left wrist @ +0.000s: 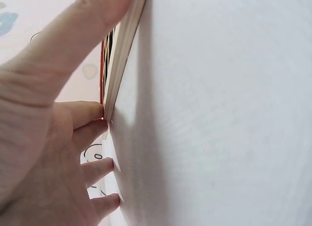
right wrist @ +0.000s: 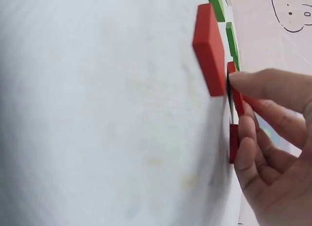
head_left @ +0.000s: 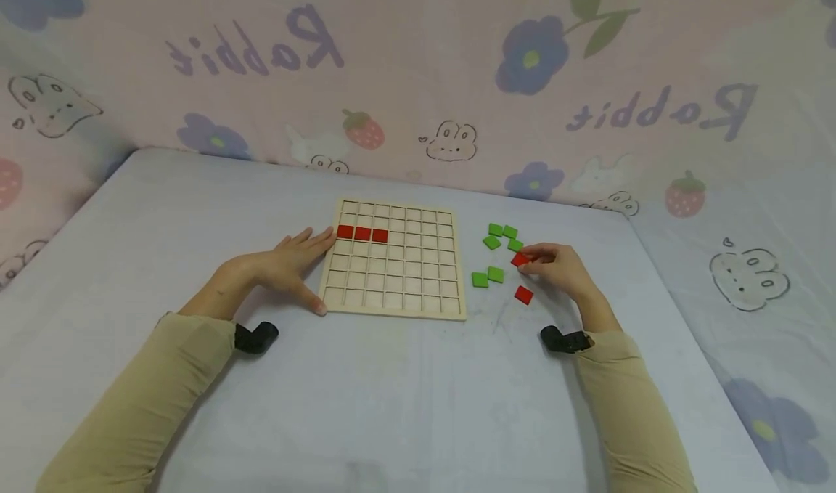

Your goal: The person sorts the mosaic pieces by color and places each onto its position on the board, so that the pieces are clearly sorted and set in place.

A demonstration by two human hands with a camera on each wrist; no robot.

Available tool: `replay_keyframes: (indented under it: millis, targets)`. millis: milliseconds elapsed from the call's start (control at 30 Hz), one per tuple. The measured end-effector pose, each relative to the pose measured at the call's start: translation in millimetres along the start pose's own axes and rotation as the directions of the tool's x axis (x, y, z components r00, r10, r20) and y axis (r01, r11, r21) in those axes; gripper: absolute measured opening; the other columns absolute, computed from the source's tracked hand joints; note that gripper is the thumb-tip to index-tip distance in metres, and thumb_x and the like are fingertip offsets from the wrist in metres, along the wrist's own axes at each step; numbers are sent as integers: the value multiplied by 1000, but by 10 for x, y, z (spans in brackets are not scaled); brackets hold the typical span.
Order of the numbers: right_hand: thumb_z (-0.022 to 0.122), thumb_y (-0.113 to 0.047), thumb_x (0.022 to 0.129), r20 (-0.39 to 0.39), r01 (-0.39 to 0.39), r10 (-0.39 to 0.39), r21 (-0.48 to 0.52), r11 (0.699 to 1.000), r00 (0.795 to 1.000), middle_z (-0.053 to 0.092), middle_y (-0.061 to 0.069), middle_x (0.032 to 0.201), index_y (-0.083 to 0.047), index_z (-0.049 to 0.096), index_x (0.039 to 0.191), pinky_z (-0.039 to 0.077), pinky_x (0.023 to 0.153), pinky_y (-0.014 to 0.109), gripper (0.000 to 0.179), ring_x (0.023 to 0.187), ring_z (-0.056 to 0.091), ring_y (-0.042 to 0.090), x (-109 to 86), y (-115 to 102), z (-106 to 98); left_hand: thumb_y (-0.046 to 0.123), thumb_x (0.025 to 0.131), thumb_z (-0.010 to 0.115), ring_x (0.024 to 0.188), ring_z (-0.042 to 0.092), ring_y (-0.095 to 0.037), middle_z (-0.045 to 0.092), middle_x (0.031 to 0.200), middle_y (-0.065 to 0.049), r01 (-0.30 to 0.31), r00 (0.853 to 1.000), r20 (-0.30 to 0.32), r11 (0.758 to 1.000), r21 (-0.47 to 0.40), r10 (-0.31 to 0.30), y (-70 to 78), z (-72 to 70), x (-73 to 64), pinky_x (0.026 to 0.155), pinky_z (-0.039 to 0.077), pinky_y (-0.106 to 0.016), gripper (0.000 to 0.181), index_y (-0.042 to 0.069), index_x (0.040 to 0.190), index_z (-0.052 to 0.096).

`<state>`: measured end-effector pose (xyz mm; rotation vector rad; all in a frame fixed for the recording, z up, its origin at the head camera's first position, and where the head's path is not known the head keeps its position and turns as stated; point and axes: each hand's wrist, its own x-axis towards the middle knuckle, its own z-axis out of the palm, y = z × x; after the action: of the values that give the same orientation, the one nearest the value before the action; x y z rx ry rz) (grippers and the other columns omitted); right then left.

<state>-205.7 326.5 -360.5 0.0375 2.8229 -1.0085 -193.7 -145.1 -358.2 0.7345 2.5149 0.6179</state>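
Observation:
A pale wooden grid board [head_left: 413,285] lies on the table, with three red tiles [head_left: 362,234] in a row in cells at its left side. Along the board's left edge rests my left hand [head_left: 287,263], thumb at the near corner and fingers spread, touching the frame. To the right of the board, my right hand [head_left: 563,268] pinches a red square tile [right wrist: 237,92] between thumb and fingers. One loose red tile [head_left: 524,295] lies nearer to me. In the right wrist view another red tile [right wrist: 234,143] shows beside the curled fingers, partly hidden.
Several green tiles [head_left: 496,274] lie scattered between the board and my right hand, some farther back. A patterned curtain [head_left: 418,79] hangs behind the white table [head_left: 392,398]. Black wrist cameras [head_left: 256,337] sit at both cuffs.

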Motion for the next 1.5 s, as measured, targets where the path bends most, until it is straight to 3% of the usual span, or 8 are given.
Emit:
replay_keyframes:
  millis: [367,600,867,1233,1500]
  targets:
    - [69,-30,89,44,12,-16,77,997,999,61,19,125,-6,58,130,45,81,22,49,106,55,24,29,-33,-1,49,67,83,145,-9,-44,-2,161,-17,8,1000,-3,1000,-1,-8,-8,1,-11,115,-4,-62,125,0,153,7]
    - [69,-31,88,45,8,-14,126,992,999,61,16,125,-8,58,130,46,81,25,49,103,55,17,53,-109,34,49,68,82,145,-9,-44,-2,161,-17,4,1000,3,1000,10,-4,11,-20,9,116,-4,-62,124,0,153,7]
    - [71,-28,87,43,39,-46,158,987,998,61,17,125,-6,60,128,45,90,29,48,110,56,25,133,-187,146,49,67,83,145,-10,-43,-3,161,-16,10,1000,8,1000,-7,-10,-2,-1,8,116,-5,-61,125,1,153,7]
    - [71,-23,87,61,60,-72,183,981,996,61,20,122,-6,59,130,43,91,31,48,110,55,28,210,-378,266,50,66,83,146,-9,-43,-2,161,-16,17,1000,0,1000,6,-17,7,-1,-2,116,-4,-61,125,1,153,7]
    - [73,-23,85,69,78,-95,219,973,993,63,14,122,-9,62,126,44,96,35,45,107,56,24,279,-459,345,49,65,84,146,-9,-44,-2,161,-16,11,1000,-2,1000,0,-11,4,-2,2,116,-5,-62,126,0,153,7]
